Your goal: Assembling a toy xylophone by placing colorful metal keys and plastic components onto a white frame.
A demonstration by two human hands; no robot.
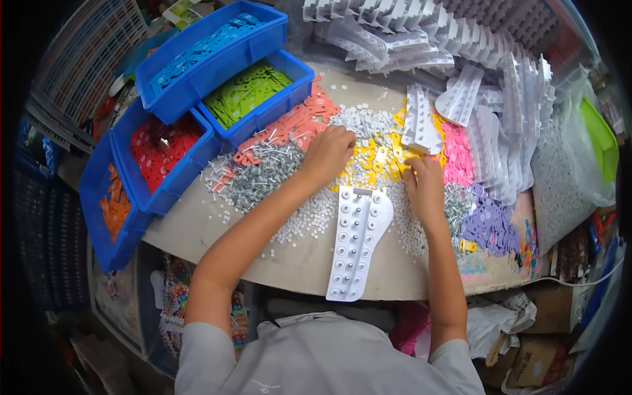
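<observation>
My left hand [328, 155] rests over a heap of small white plastic discs [362, 122], its fingers curled down among them; anything in its fingertips is hidden. My right hand [425, 191] is bent at the edge of the yellow plastic strips [377, 160], fingers drawn together, and what they hold cannot be made out. Between my forearms lies a white foot-shaped plastic board [357, 245], with rows of round sockets along both sides and a middle row of metal pins. Beside my left wrist is a pile of metal rivets [263, 172]. More rivets [458, 205] lie right of my right hand.
Blue bins at the left hold blue [204, 52], green [247, 94], red [164, 150] and orange strips [114, 204]. Salmon [296, 122], pink [457, 155] and purple strips [490, 222] lie loose. White boards [494, 131] stack behind, beside a clear bag [566, 164].
</observation>
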